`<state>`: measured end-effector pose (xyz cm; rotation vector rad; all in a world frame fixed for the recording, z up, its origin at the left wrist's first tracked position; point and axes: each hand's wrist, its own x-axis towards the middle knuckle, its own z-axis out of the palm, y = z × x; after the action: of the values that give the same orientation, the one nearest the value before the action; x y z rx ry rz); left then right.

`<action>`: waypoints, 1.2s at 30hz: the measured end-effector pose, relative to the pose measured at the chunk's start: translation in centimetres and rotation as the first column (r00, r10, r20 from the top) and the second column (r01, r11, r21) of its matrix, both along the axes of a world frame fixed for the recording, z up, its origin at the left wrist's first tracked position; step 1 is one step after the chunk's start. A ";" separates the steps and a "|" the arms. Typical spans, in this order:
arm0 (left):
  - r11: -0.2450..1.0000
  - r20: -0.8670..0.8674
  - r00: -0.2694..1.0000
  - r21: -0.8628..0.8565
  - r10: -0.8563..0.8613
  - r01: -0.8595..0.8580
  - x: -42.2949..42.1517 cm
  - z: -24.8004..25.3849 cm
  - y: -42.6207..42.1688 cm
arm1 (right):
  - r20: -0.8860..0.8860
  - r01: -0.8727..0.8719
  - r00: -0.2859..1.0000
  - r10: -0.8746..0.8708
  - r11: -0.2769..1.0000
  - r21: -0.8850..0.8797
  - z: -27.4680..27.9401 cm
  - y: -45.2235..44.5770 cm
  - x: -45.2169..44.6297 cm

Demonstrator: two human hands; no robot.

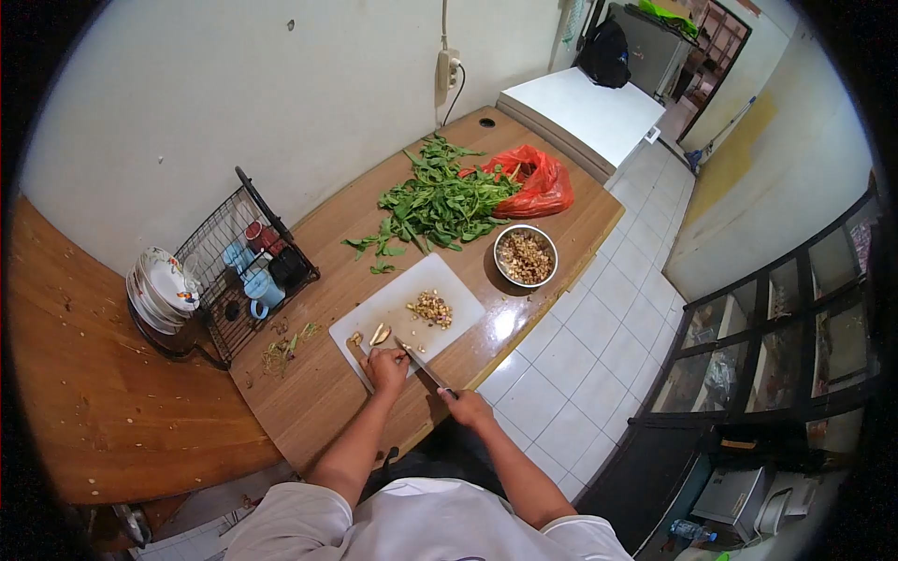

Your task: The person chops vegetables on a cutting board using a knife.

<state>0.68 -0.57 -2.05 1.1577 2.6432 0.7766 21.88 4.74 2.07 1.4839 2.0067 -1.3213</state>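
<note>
My right hand is wrapped round the dark handle of a knife, its blade slanting across the near edge of a white cutting board. Beside the blade tip, my left hand presses down on the board with curled fingers; what they hold is hidden. Just beyond the fingers lie a few longer cream-and-brown pieces. Farther up the board is a small heap of chopped cream-and-brown bits. A metal bowl filled with similar chopped bits stands to the right of the board.
Leafy greens and a red plastic bag lie at the back of the wooden table. Left stands a black wire rack with cups, and stacked plates. Green scraps lie near the rack. The table's right edge borders the tiled floor.
</note>
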 end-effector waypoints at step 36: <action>0.993 0.049 0.995 -0.090 0.084 -0.079 0.9 3.1 -1.2 | -0.194 0.053 0.980 -0.048 0.998 0.020 -0.7 -0.7 2.5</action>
<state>1.59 -1.76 1.05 0.9992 2.6663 0.6858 24.42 4.00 1.34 1.4764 2.1232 -1.5197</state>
